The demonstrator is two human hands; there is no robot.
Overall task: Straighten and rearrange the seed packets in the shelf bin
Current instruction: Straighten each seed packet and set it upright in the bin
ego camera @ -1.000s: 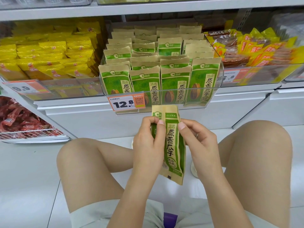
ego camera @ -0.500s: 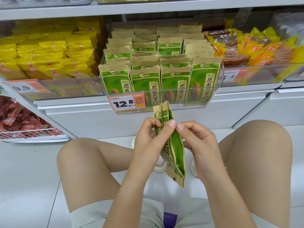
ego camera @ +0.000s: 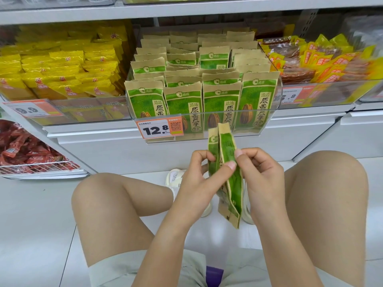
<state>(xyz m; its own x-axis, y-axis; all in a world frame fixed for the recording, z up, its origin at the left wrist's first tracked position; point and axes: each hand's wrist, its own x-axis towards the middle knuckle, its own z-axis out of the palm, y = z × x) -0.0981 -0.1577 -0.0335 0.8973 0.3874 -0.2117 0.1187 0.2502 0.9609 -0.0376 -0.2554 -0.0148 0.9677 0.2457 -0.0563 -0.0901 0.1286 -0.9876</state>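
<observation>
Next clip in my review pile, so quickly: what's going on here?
A person crouches in front of a shop shelf, holding green seed packets upright and edge-on to the camera, below the clear bin. Both the left hand and right hand pinch them near the top. There look to be two packets pressed together. The bin already holds rows of the same packets standing upright, with a 12.8 price tag on its front. The held packets are not yet back in the bin.

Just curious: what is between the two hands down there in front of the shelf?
In the head view, green seed packets stand edge-on between the left hand and the right hand, pinched by both.
</observation>
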